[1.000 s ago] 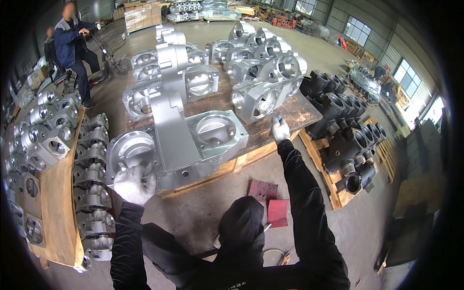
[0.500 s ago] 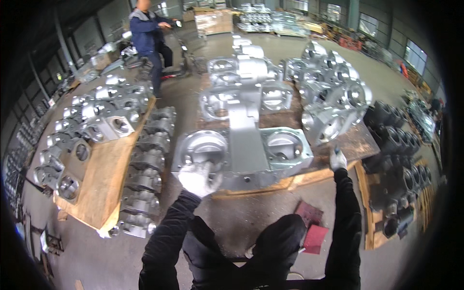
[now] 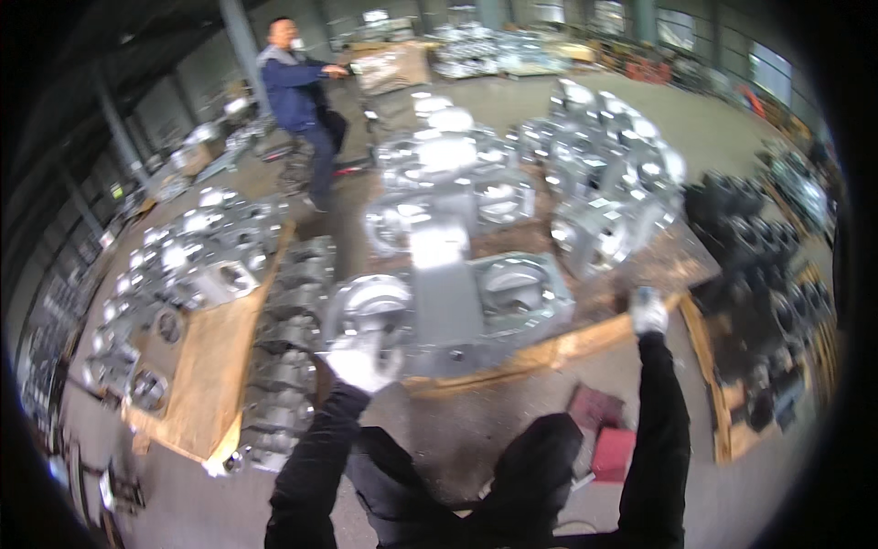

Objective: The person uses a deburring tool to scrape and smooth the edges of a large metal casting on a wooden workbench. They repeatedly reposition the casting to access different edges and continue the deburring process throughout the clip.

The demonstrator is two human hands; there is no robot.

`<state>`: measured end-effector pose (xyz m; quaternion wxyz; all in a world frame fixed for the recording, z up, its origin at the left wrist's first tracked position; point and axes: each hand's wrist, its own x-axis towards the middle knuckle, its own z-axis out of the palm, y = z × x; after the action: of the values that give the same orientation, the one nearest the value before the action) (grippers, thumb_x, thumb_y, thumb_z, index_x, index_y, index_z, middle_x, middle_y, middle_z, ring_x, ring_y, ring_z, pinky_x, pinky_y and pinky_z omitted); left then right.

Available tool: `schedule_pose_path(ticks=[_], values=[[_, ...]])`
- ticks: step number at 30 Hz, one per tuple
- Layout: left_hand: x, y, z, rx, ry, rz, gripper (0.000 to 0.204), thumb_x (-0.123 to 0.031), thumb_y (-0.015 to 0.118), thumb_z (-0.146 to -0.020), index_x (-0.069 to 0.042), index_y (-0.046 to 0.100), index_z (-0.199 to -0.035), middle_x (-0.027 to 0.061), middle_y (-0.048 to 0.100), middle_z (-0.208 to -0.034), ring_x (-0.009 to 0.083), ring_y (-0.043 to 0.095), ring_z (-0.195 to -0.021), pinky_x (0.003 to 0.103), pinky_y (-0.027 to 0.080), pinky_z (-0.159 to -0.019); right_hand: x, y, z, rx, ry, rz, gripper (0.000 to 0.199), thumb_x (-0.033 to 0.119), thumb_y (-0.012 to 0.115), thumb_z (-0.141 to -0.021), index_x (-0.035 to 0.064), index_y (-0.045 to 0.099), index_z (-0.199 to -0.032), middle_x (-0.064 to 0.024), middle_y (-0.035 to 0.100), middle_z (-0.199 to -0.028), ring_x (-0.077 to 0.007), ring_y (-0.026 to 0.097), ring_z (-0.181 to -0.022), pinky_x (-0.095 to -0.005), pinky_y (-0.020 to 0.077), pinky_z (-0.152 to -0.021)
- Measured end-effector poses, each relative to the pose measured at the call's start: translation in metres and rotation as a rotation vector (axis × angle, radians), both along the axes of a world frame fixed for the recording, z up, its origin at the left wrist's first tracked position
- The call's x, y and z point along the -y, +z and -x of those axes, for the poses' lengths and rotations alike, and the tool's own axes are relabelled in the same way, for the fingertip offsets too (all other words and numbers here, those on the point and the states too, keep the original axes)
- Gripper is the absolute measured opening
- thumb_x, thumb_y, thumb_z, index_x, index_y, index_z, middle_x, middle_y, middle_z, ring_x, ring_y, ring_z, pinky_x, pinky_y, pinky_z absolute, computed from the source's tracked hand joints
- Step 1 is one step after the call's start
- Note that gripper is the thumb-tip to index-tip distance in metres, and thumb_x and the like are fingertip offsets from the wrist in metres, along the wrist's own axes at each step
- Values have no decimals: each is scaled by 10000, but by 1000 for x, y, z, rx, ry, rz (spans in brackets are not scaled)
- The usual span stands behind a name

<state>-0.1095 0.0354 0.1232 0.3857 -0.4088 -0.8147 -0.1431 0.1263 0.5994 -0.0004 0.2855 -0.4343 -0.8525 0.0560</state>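
Note:
My left hand [image 3: 364,364], in a white glove, is at the near left corner of a large grey metal casting [image 3: 446,320] with a round bore on each side of a flat middle bar. Motion smears its fingers, so its grip is unclear. The casting lies on a wooden pallet [image 3: 558,352] directly in front of me. At the pallet's near right edge is my right hand [image 3: 649,316], also gloved in white. Its fingers look closed around a small bluish thing, too blurred to name.
More silvery castings [image 3: 608,165] stand behind on the pallet. To the left, a plywood-topped pallet [image 3: 197,366] carries several castings, beside a row of grey parts [image 3: 283,352]. Dark cylindrical parts [image 3: 759,284] stand right. Red pieces [image 3: 611,453] lie by my knee. A person [image 3: 306,101] sits at handlebars.
My view has shifted, with the large casting now lower and further left in it. My left hand stays at its near corner. The person at the handlebars appears further right against the background.

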Motion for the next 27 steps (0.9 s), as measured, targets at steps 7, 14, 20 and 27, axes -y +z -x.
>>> schedule_pose_path(ticks=[7, 14, 20, 27], values=[[0, -24, 18, -174, -80, -109, 309, -277, 709, -792, -21, 696, -966, 188, 687, -825, 406, 656, -732, 524, 503, -700, 25, 17, -13, 39, 164, 121, 390, 437, 583, -988, 58, 626, -1070, -240, 721, -837, -428, 713, -816, -527, 558, -756], [8, -17, 23, 6, -37, 99, 417, -400, 586, -943, 1, 683, -1005, 242, 663, -798, 470, 629, -724, 553, 484, -664, -5, 37, -55, -101, -51, 101, 413, 441, 541, -1017, 57, 601, -1156, -254, 717, -1039, -436, 699, -955, -528, 546, -840], [5, -15, 18, 16, -17, 88, 303, -316, 597, -952, -23, 675, -946, 229, 659, -800, 459, 629, -729, 543, 486, -662, -87, 76, -154, -251, -365, -396, 447, 411, 632, -948, 29, 601, -1177, -246, 667, -1170, -420, 659, -1068, -516, 528, -936], [3, -15, 20, 31, -27, 58, 328, -342, 633, -889, -15, 651, -906, 228, 650, -797, 470, 618, -719, 563, 475, -647, -132, 84, -254, -117, -584, -102, 549, 423, 585, -973, -5, 578, -1316, -196, 590, -1406, -363, 532, -1336, -479, 446, -1083]])
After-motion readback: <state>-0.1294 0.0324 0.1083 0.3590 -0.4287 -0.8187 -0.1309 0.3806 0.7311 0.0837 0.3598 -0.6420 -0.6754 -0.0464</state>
